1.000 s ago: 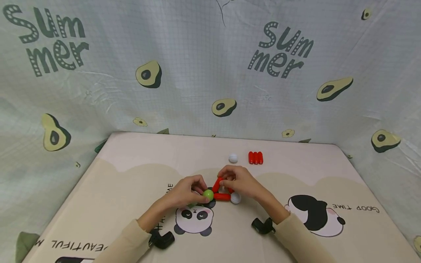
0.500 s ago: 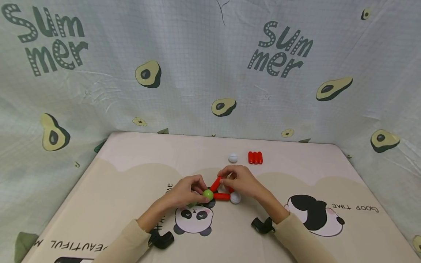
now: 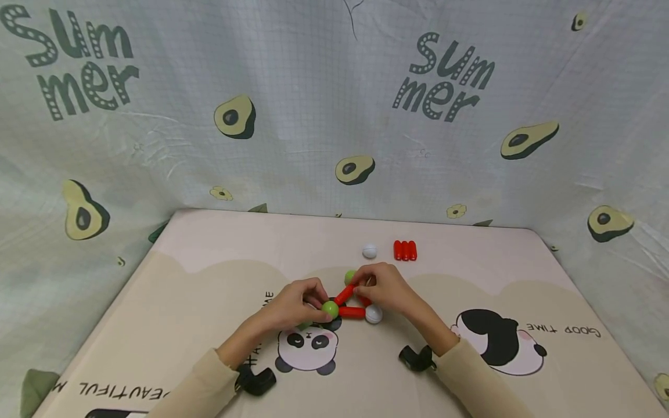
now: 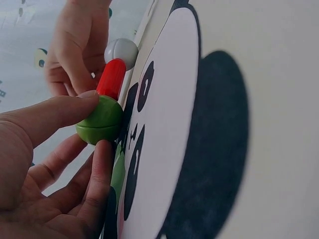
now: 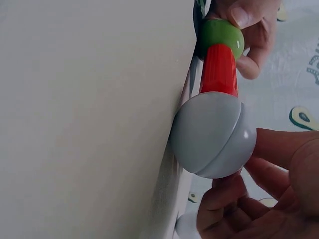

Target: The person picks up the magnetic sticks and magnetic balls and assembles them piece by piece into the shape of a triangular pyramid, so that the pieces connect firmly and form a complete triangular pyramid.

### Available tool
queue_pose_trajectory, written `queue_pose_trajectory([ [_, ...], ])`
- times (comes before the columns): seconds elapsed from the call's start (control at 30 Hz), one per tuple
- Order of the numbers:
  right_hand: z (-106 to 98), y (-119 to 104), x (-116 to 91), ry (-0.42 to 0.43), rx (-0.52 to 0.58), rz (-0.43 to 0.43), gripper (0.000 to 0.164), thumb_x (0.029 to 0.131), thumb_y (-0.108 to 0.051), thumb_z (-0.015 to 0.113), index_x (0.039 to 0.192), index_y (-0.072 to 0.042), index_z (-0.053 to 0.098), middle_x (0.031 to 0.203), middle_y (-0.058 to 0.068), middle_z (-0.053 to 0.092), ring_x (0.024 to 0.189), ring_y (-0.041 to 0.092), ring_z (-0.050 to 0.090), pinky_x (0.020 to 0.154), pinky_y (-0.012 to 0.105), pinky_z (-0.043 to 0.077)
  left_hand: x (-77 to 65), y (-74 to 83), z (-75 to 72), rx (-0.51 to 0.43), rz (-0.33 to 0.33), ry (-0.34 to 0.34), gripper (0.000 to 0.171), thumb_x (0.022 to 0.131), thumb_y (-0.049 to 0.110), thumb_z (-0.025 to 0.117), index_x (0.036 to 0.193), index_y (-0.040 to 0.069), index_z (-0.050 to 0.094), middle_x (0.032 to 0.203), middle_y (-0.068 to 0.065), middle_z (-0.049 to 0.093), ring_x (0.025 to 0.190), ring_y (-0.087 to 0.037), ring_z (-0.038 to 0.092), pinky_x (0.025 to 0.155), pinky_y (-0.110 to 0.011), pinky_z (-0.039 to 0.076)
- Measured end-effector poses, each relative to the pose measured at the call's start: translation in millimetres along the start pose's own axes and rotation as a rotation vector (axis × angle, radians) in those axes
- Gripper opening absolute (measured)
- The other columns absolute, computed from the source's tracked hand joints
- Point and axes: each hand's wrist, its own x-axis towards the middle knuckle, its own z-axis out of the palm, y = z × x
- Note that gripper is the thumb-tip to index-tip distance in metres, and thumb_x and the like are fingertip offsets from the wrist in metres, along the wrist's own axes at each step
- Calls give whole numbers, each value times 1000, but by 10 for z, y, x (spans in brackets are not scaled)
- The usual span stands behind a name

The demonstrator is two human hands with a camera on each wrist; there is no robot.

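Observation:
Three red rods and some balls form a triangle between the hands. My left hand (image 3: 294,304) pinches the green ball (image 3: 330,309) at its left corner, with thumb and finger on it in the left wrist view. The near red rod (image 3: 352,312) joins this ball to a white ball (image 3: 373,314) at the right corner. A slanting red rod (image 3: 344,295) runs from the held ball towards another green ball (image 3: 350,277) at the far corner. My right hand (image 3: 385,287) pinches the slanting rod's far end, partly covering the third red rod (image 3: 364,301). The white ball hides some right fingertips in the right wrist view.
Behind the hands lie a loose white ball (image 3: 369,251) and three red rods (image 3: 405,251) side by side. The table (image 3: 219,244) has a printed cover with a panda. A patterned curtain (image 3: 292,116) hangs behind its far edge.
The slanting rod's far end has swung to the right with my right fingers. The far green ball has come into view beside them. My left hand keeps its place on the near green ball.

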Motion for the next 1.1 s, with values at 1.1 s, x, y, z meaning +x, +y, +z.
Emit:
queue_pose_trajectory([
  [1.1, -74, 104, -61, -178, 63, 116, 59, 93, -12, 68, 149, -19, 51, 94, 7, 63, 86, 20, 58, 71, 30, 50, -19, -27, -4, 26, 8, -13, 25, 86, 17, 82, 101, 7, 66, 101, -7, 71, 92, -14, 66, 82, -29, 52],
])
